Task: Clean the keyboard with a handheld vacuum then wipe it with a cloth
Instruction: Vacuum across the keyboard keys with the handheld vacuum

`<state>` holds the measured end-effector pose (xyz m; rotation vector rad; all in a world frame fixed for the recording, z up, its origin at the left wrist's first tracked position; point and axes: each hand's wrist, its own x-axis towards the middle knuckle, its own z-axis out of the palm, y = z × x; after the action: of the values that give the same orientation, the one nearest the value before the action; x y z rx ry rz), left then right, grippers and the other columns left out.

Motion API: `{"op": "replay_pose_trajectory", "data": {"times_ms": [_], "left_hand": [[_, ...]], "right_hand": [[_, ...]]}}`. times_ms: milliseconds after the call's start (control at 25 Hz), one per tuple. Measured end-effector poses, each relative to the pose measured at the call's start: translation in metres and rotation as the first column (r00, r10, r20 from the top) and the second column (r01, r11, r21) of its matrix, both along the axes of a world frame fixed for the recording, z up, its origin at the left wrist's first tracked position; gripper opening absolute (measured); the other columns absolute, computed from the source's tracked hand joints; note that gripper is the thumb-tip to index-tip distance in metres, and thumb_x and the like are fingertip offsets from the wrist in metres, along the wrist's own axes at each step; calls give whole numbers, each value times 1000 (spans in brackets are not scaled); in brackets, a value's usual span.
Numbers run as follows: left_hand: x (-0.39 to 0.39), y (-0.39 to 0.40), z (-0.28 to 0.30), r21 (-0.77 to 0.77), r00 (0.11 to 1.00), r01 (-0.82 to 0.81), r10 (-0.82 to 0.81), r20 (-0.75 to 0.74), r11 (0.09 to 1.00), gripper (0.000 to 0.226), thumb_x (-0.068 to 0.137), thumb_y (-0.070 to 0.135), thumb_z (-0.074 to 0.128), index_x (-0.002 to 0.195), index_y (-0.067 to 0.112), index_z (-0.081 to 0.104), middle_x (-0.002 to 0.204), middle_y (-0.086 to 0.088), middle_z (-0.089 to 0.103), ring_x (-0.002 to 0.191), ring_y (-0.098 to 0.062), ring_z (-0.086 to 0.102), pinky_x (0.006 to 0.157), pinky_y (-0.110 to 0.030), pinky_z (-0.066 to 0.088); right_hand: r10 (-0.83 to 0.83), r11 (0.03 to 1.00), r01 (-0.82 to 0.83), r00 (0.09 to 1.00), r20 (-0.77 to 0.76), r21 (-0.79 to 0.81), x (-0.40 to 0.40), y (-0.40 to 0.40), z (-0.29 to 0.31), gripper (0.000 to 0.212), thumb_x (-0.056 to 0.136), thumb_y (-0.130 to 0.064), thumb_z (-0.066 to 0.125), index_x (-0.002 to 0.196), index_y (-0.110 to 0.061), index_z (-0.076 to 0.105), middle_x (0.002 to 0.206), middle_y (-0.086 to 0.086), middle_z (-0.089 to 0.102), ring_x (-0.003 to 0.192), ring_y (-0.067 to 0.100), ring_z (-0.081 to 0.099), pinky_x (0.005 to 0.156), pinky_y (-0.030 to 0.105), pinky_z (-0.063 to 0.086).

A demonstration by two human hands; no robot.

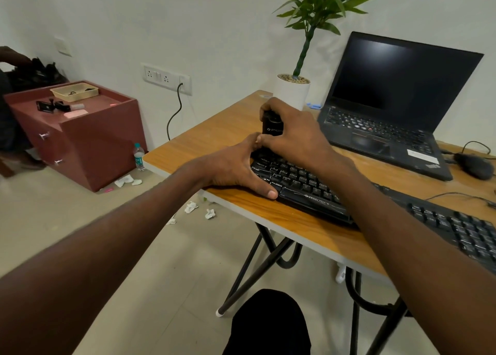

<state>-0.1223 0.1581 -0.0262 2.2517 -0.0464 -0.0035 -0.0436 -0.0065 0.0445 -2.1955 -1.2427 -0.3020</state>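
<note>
A black keyboard (308,185) lies slanted across the wooden table (214,137). My right hand (292,132) is closed around a small black handheld vacuum (271,125), held upright with its lower end on the keyboard's far-left corner. My left hand (236,169) presses flat on the keyboard's left end, thumb along the front edge, fingers touching the base of the vacuum. The vacuum's nozzle is hidden behind my hands. No cloth is visible.
An open black laptop (397,105) stands behind the keyboard, a mouse (475,165) to its right, a white potted plant (294,89) at the back. A red cabinet (80,134), a water bottle (138,157) and crumpled tissues (192,207) are on the floor to the left.
</note>
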Motion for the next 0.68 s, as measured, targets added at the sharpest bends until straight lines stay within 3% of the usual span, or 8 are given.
{"op": "replay_pose_trajectory", "data": {"times_ms": [80, 200, 320, 440, 600, 680], "left_hand": [[0, 1, 0, -10, 1000, 0, 0, 1, 1000, 137, 46, 67, 102, 155, 49, 21, 154, 14, 50, 139, -14, 52, 117, -47, 46], [-1, 0, 2, 6, 1000, 4, -4, 0, 1000, 138, 46, 68, 101, 156, 46, 21, 151, 14, 51, 137, -12, 52, 117, -45, 46], [-1, 1, 1, -13, 1000, 3, -3, -11, 1000, 143, 45, 67, 102, 158, 52, 15, 160, 12, 45, 141, -15, 51, 118, -46, 45], [-1, 0, 1, -10, 1000, 10, -10, -15, 1000, 146, 44, 68, 102, 158, 52, 13, 159, 12, 45, 141, -14, 50, 119, -46, 43], [-2, 1, 2, -17, 999, 6, -7, -45, 1000, 152, 45, 66, 101, 162, 46, 7, 166, 11, 38, 144, -15, 47, 122, -45, 40], [-2, 0, 2, -5, 999, 14, -14, -35, 1000, 147, 48, 63, 101, 162, 46, 9, 165, 8, 39, 145, -15, 45, 122, -46, 39]], "right_hand": [[-22, 1000, 23, 998, 51, -19, -1, 3, 0, 43, 81, -29, 77, 118, -30, 56, 106, -7, 64, 99, 17, 61, 82, 42, 59], [-7, 1000, 7, 1000, 10, 7, -1, 5, 0, 41, 83, -27, 76, 119, -29, 56, 108, -7, 64, 100, 17, 62, 81, 39, 58], [-109, 993, 111, 992, 58, -39, 4, 6, 1, 42, 80, -30, 75, 118, -30, 57, 109, -4, 65, 102, 21, 62, 81, 39, 57], [-62, 998, 62, 997, -54, 11, 6, 4, 1, 41, 83, -28, 77, 119, -29, 56, 109, -4, 64, 100, 20, 64, 82, 41, 60], [-199, 980, 199, 980, -22, -20, 14, 1, 3, 46, 79, -31, 77, 122, -28, 59, 112, -3, 64, 103, 22, 63, 81, 40, 58], [-140, 985, 153, 977, -162, 75, 15, 2, 2, 45, 81, -31, 79, 121, -27, 58, 111, -4, 64, 101, 21, 65, 77, 43, 62]]}}
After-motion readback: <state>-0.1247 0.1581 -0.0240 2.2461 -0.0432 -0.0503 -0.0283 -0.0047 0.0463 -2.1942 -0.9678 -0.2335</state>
